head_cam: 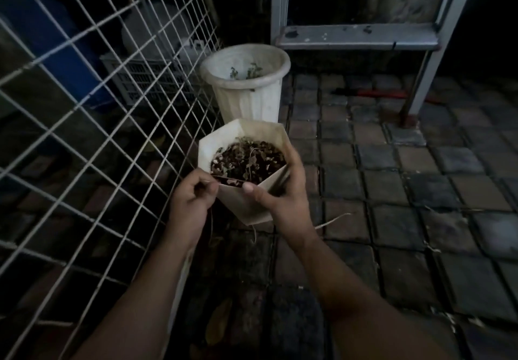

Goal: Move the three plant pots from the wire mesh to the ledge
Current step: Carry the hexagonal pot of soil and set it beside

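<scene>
**A:** Both forearms reach in from the bottom edge. Right hand [283,191] is clamped round the right wall of the pot [238,163]; left hand [193,194] is closed, pinching a thin string or wire at the near rim.

**B:** So where's the pot?

**A:** Held up over the paved floor [392,177], upright, just beside the mesh [84,79] on its right. Hexagonal, smooth pale plastic, dry crumbly soil. The grey ledge [358,35] sits ahead and up-right, so I'd guess the right hand leads.
</scene>
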{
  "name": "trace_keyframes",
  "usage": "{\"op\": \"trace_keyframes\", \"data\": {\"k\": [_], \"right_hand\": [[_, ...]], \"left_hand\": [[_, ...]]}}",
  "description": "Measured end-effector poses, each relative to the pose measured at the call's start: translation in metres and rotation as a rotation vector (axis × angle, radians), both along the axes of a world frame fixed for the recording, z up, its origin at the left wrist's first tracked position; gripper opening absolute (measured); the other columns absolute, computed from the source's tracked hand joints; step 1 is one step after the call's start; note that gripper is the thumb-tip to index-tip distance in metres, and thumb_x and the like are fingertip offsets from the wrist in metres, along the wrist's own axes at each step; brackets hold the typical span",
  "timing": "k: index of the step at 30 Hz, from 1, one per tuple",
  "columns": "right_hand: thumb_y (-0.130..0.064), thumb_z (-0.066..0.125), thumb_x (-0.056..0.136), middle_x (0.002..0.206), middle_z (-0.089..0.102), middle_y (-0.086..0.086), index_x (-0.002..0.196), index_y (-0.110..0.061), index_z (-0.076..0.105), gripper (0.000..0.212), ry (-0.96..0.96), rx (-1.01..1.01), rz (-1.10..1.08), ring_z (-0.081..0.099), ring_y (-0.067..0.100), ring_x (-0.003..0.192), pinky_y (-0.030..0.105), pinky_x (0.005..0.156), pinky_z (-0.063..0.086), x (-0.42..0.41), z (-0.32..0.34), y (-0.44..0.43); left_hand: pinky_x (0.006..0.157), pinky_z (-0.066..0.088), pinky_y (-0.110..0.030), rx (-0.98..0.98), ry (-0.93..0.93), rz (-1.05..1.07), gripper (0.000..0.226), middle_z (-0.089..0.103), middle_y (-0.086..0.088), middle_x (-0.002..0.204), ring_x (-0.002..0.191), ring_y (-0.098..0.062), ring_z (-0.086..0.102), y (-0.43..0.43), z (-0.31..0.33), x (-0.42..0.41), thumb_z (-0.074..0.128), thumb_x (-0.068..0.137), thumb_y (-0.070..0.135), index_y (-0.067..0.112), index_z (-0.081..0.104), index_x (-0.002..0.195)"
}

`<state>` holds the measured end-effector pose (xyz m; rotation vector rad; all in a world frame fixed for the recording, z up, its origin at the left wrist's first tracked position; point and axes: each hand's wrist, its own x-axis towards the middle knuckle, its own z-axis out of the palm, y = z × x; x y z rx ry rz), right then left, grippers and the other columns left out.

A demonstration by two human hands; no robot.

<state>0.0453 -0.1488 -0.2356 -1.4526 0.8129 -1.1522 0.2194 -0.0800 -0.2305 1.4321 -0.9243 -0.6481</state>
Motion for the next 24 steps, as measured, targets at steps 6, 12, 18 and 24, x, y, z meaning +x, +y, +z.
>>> {"op": "trace_keyframes", "data": {"k": [6,12,18,24], "right_hand": [[-0.047,0.094,0.058,0.157,0.043,-0.001,0.156,-0.030,0.033,0.117,-0.127,0.112,-0.204,0.044,0.016,0.146,0.049,0.117,0.044,0.001,-0.010,0.037],[-0.041,0.092,0.060,0.156,0.038,0.009,0.151,-0.019,0.031,0.112,-0.161,0.134,-0.184,0.044,0.019,0.145,0.048,0.117,0.044,-0.005,-0.011,0.033],[-0.026,0.093,0.063,0.160,0.035,0.006,0.154,-0.021,0.023,0.115,-0.114,0.124,0.003,0.046,0.013,0.145,0.031,0.116,0.045,-0.021,-0.019,0.014],[-0.001,0.092,0.068,0.159,0.039,0.005,0.157,-0.020,0.020,0.116,-0.042,0.094,0.073,0.045,0.017,0.146,0.035,0.116,0.045,-0.029,-0.027,-0.001]], "left_hand": [[0.072,0.034,-0.037,-0.022,0.079,-0.175,0.030,0.049,-0.011,0.075,0.078,-0.022,0.043,0.002,0.004,0.008,0.057,0.080,0.004,0.028,0.068,0.065],[0.080,0.048,-0.041,-0.104,0.200,-0.260,0.029,0.065,-0.009,0.107,0.097,-0.033,0.057,0.000,0.000,0.006,0.058,0.086,0.013,0.033,0.070,0.102],[0.109,0.048,-0.062,-0.023,0.169,-0.161,0.099,0.052,-0.001,0.157,0.142,-0.030,0.054,0.007,-0.037,-0.026,0.084,0.071,0.063,0.046,0.028,0.150],[0.100,0.057,-0.028,-0.005,0.038,-0.115,0.143,0.049,-0.013,0.156,0.139,-0.023,0.056,-0.007,-0.057,-0.037,0.093,0.052,0.025,0.014,0.002,0.162]]}}
